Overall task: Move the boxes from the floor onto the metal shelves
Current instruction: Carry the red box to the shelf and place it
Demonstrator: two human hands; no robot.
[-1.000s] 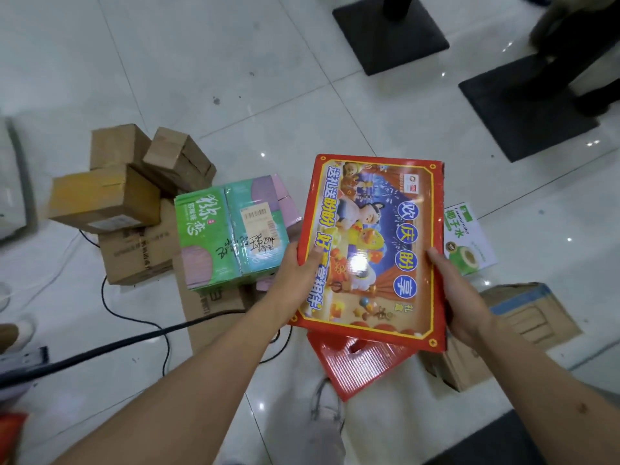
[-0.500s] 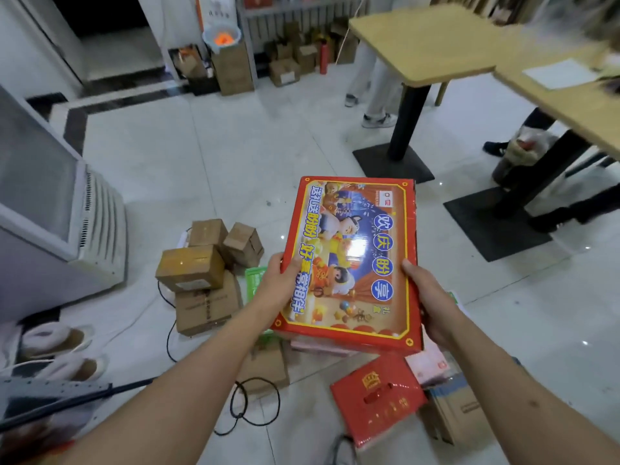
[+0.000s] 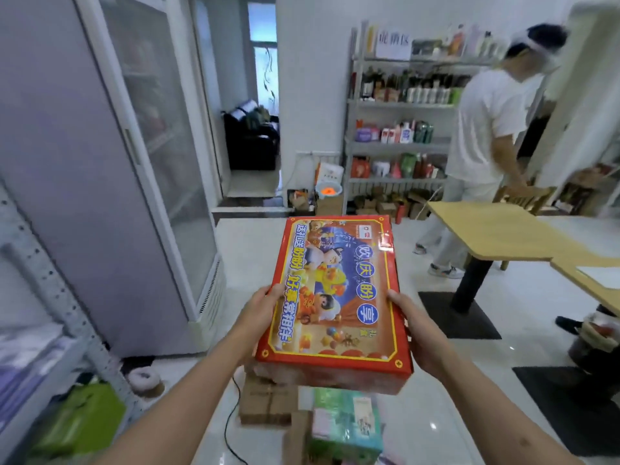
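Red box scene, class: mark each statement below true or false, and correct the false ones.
1. Both hands hold the red box. True: left hand, right hand.
2. The red box lies on the floor. False: it is held in the air.
3. A person in white stands near the far shelves. True.
4. The wooden table is on the left. False: it is on the right.

You are reading a red gift box (image 3: 332,297) whose lid is showing four blue circles with 欢庆盼享 down its right side, and yellow-and-blue lettering, 送礼送盼盼 好事常相伴, running down its left side. Far behind the box, a white sign (image 3: 393,45) topping the metal shelves (image 3: 396,147) is carrying dark characters too blurred to read.
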